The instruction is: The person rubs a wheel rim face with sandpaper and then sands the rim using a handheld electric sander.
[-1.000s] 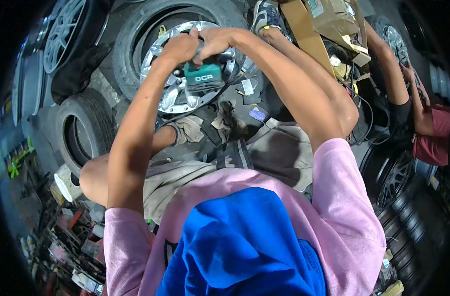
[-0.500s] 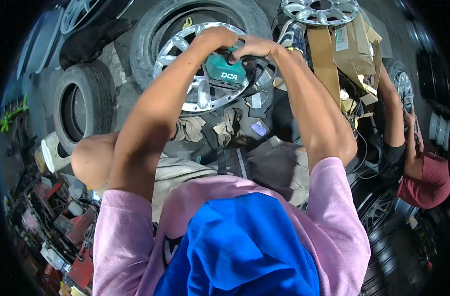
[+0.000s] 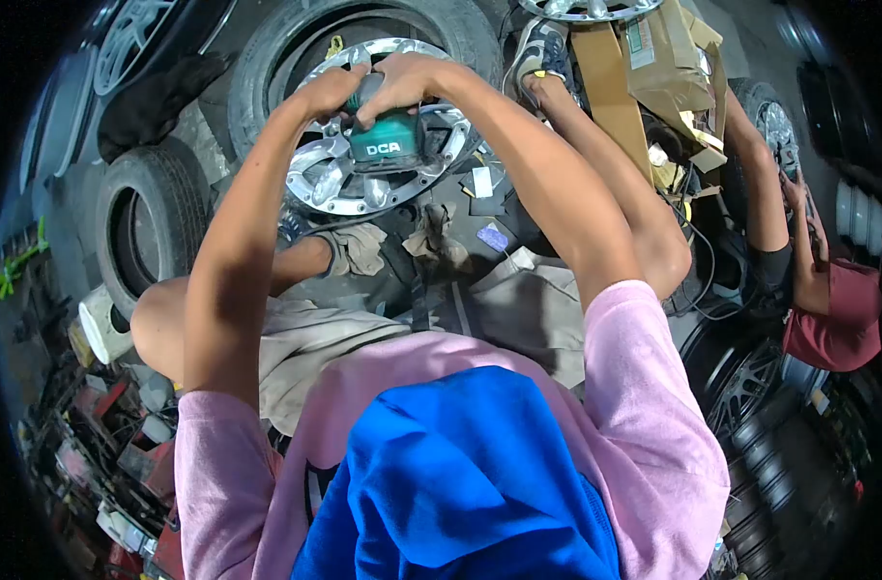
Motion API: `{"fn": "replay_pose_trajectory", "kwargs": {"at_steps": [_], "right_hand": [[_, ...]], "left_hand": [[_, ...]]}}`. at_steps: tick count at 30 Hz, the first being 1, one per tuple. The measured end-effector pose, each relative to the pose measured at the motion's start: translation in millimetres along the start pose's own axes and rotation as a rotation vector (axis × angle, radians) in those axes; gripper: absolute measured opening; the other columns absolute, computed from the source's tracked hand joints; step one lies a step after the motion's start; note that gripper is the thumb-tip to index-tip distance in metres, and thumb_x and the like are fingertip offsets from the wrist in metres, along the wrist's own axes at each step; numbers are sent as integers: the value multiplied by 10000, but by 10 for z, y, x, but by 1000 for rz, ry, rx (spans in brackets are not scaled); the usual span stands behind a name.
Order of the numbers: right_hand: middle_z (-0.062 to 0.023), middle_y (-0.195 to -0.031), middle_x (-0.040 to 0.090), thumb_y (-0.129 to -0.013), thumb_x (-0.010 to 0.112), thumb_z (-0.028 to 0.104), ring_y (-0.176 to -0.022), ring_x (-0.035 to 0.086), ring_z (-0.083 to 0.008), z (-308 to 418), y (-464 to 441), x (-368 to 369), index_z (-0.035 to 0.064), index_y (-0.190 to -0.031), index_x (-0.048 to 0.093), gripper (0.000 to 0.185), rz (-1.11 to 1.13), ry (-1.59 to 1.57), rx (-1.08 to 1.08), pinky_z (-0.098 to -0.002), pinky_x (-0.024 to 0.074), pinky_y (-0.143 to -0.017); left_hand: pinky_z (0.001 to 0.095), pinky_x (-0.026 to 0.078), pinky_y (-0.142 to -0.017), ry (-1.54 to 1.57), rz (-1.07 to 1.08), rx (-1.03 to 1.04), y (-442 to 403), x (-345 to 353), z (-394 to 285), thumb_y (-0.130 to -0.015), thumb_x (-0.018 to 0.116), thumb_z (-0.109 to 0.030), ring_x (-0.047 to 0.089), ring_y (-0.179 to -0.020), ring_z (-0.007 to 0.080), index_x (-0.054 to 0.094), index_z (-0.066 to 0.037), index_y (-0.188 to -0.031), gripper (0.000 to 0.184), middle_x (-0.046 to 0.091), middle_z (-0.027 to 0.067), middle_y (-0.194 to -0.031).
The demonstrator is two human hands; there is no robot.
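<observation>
Under the fingers of both hands sits a green power tool (image 3: 385, 143) marked "DCA". The right hand (image 3: 402, 79) is wrapped over its top, the thumb bent down against the near side. The left hand (image 3: 332, 92) is curled closed at the tool's far left part, knuckles up; most of its fingertips are hidden, so how they press cannot be told. Directly below the tool and the fingers is a silver wheel rim (image 3: 376, 188), its spokes showing to either side. Beyond the fingers and to their left, a large tyre (image 3: 250, 97) curves behind that rim.

Nearer the body than the fingers lie a crumpled pale cloth (image 3: 359, 248), a second rag (image 3: 433, 237) and, towards the right, a small purple-blue piece (image 3: 493, 237). Right of the fingers is a shoe (image 3: 540, 53), then an open cardboard box (image 3: 610, 92), with another rim (image 3: 586, 10) at the picture's top edge. Well to the left of the fingers, a smaller tyre (image 3: 170, 208) stands on its tread, a white bucket (image 3: 101, 324) just beside it. Farthest right, a co-worker's hand (image 3: 795, 193) is near another wheel, with maroon fabric (image 3: 832, 314) below.
</observation>
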State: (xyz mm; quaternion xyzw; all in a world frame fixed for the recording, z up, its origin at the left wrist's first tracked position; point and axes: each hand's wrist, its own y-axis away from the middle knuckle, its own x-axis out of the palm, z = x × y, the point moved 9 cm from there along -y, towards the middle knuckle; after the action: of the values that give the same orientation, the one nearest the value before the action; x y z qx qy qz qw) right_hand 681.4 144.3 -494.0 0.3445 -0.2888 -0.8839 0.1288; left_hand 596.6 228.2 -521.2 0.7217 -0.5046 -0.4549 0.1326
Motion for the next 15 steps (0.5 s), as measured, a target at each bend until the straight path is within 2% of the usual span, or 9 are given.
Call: {"fn": "replay_pose_trajectory", "kwargs": {"at_steps": [1,2,3,5,7,8,11,13,15], "right_hand": [[-152,-1012,742,-552,858,518,-865,716,-281,14,48,34,23,-1153,710,792,1,7,2,-366,590,-705],[-181,-1052,739,-554,860,526,-923,717,-318,51,131,6,16,-1199,684,841,-108,121,-38,-395,588,-771],[-210,-1092,736,-555,862,534,-981,719,-356,127,285,-11,9,-1245,658,891,-214,236,-81,-423,585,-837],[-244,-1163,710,-589,871,504,-1070,690,-407,239,756,-13,5,-1314,599,921,-217,294,-70,-459,554,-929],[-244,-1164,705,-631,870,452,-1085,678,-413,188,935,-22,-3,-1303,589,860,-344,329,-47,-465,547,-944],[-244,-1164,705,-631,870,452,-1085,678,-413,189,972,21,-3,-1303,589,860,-331,345,-59,-465,547,-944],[-244,-1141,708,-651,870,411,-1081,673,-421,298,982,-15,-19,-1295,576,829,-470,414,-84,-479,545,-937],[-244,-1105,715,-647,871,414,-1062,680,-414,419,766,-64,-34,-1266,584,816,-473,457,-188,-480,549,-922],[-244,-1092,716,-648,871,412,-1050,683,-415,517,552,-52,-39,-1251,586,804,-419,495,-177,-483,553,-909]], "left_hand": [[420,437,-546,-27,-10,32,65,4,-28,-1039,381,-589,596,-600,221,664,134,-959,780,653,152,-748],[418,486,-734,-75,-2,47,147,61,-20,-1040,363,-612,660,-821,268,645,163,-1054,825,709,211,-907],[424,482,-899,-168,-54,223,341,86,-244,-1066,334,-576,671,-988,298,641,141,-1143,784,721,265,-1052],[420,421,-1045,36,-133,429,324,290,-253,-1093,299,-529,636,-1158,353,612,125,-1224,737,682,304,-1199],[499,421,-1054,59,-229,521,535,375,-446,-1063,237,-570,570,-1221,487,658,18,-1231,743,632,323,-1260],[509,413,-1057,40,-211,540,624,396,-524,-1074,233,-535,549,-1231,494,627,7,-1271,698,620,305,-1291],[566,441,-942,23,-278,496,815,258,-564,-1088,256,-476,568,-1076,539,632,23,-1125,626,651,332,-1105],[570,437,-920,35,-336,541,577,156,-356,-1082,272,-491,569,-1055,546,621,30,-1116,628,659,332,-1063],[456,454,-860,117,-433,537,477,38,-157,-1097,307,-508,607,-888,401,603,87,-1104,665,645,294,-923]]}}
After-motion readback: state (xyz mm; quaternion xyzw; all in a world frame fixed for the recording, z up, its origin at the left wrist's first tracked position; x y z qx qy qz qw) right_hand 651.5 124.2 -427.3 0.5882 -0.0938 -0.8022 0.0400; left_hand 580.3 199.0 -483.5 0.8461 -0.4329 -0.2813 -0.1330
